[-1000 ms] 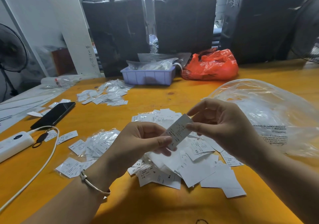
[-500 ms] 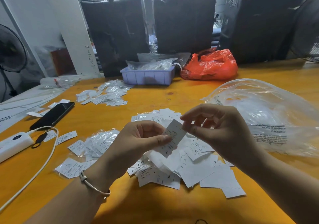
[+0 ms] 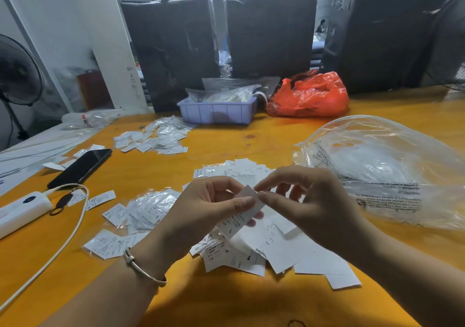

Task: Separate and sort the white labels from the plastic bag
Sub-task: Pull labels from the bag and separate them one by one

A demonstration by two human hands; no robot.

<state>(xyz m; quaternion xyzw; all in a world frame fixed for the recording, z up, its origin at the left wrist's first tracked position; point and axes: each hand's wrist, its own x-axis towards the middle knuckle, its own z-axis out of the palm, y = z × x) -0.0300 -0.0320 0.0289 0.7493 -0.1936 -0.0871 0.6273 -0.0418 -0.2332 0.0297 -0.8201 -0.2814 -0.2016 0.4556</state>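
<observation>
Left hand point(image 3: 201, 208) pinches a white label point(image 3: 241, 213) above the label pile point(image 3: 276, 248) near the desk's point(image 3: 226, 301) front edge; right hand point(image 3: 309, 206) pinches its upper corner.

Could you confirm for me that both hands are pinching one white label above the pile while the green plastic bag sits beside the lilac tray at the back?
Not quite: the head view shows that bag is orange-red, not green. The rest holds.
</observation>
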